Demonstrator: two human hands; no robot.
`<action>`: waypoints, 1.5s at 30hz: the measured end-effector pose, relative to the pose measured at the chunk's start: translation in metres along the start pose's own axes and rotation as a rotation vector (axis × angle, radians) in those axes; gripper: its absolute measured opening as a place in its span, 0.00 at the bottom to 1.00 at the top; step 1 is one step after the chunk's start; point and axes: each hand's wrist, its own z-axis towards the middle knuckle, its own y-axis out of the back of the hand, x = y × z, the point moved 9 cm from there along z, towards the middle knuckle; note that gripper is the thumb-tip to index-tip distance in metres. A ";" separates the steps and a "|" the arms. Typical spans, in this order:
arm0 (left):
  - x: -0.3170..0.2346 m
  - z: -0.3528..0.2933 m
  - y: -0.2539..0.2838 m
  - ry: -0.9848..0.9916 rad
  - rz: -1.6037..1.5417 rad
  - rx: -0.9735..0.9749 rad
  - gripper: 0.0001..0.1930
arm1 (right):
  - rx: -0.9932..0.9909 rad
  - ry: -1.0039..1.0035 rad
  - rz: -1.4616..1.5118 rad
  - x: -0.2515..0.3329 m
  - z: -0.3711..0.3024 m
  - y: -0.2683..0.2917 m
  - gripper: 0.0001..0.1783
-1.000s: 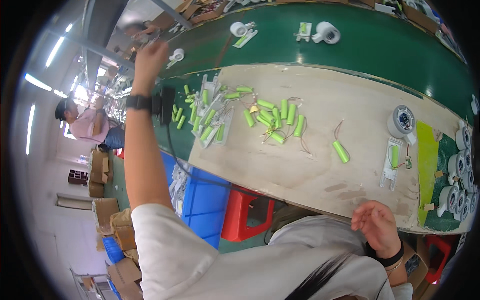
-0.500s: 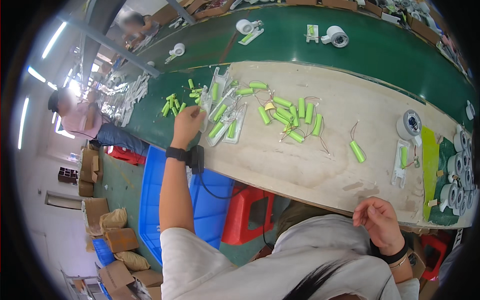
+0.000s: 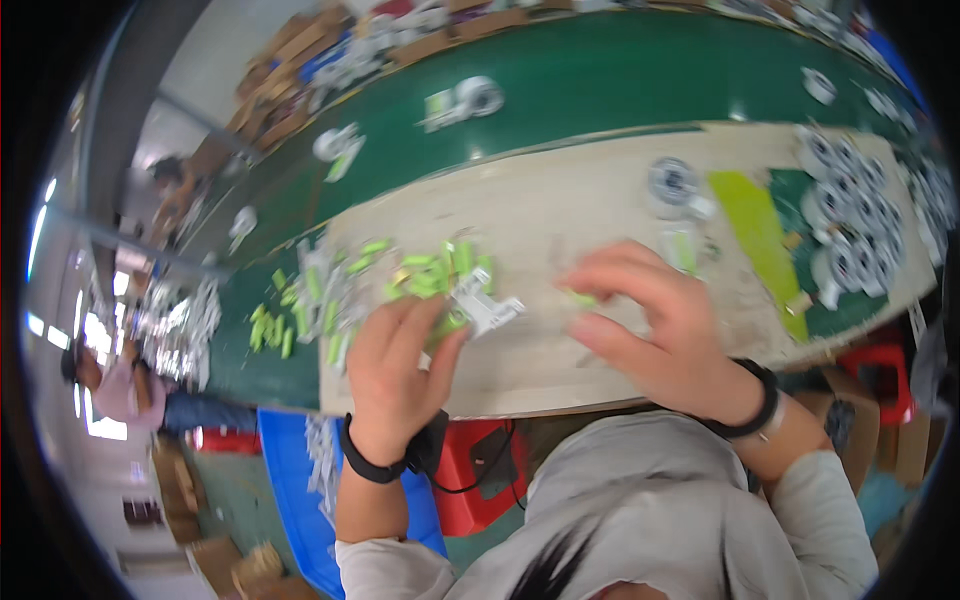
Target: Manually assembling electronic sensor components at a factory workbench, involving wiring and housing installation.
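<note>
My left hand (image 3: 400, 365) is closed on a white plastic holder (image 3: 487, 304), which sticks out past its fingertips over the board; a green cylindrical battery (image 3: 452, 321) shows beside the fingers, seemingly in the holder. To its right, my right hand (image 3: 660, 325) has thumb and fingers spread around a lone green battery (image 3: 580, 297), partly hidden by the fingers; I cannot tell whether they touch it. Several loose green batteries (image 3: 425, 270) with thin wires lie just beyond my left hand. More white holders with batteries (image 3: 325, 290) rest left of it. The picture is blurred by motion.
A round white lamp-like unit (image 3: 673, 182) and a holder with a battery (image 3: 682, 247) stand at the right, by a yellow-green strip (image 3: 758, 255) and several white round units (image 3: 850, 220). A green belt (image 3: 600, 85) runs behind the board. A blue bin (image 3: 290, 480) sits below left.
My view has swung right. My left hand has come back from the holders at the left with one white holder. My right hand has risen from the near edge to the lone battery, fingers spread.
</note>
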 end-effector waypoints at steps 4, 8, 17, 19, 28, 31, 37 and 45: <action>-0.074 0.023 -0.041 -0.280 -0.137 0.074 0.16 | -0.129 -0.151 0.159 -0.031 -0.006 0.031 0.10; -0.116 0.032 -0.078 -0.383 -0.314 0.103 0.17 | -0.208 -0.201 0.170 -0.042 -0.046 0.071 0.07; -0.214 0.054 -0.151 -0.524 -0.667 0.493 0.14 | -0.152 0.026 -0.389 -0.008 -0.104 0.166 0.07; -0.216 0.057 -0.173 -0.531 -0.574 0.624 0.15 | -0.102 0.046 -0.653 -0.020 -0.104 0.167 0.08; -0.234 0.233 -0.218 -0.477 -0.469 0.418 0.10 | -0.158 -0.084 -0.634 -0.061 -0.142 0.187 0.09; -0.268 0.258 -0.287 -0.593 -0.311 0.574 0.16 | -0.126 -0.130 -0.458 -0.070 -0.143 0.194 0.07; -0.307 0.270 -0.371 -0.750 -0.374 0.708 0.30 | -0.097 -0.190 -0.161 -0.081 -0.138 0.194 0.06; -0.240 0.226 -0.251 -0.642 -0.269 0.640 0.31 | -0.196 -0.036 -0.094 -0.068 -0.141 0.203 0.04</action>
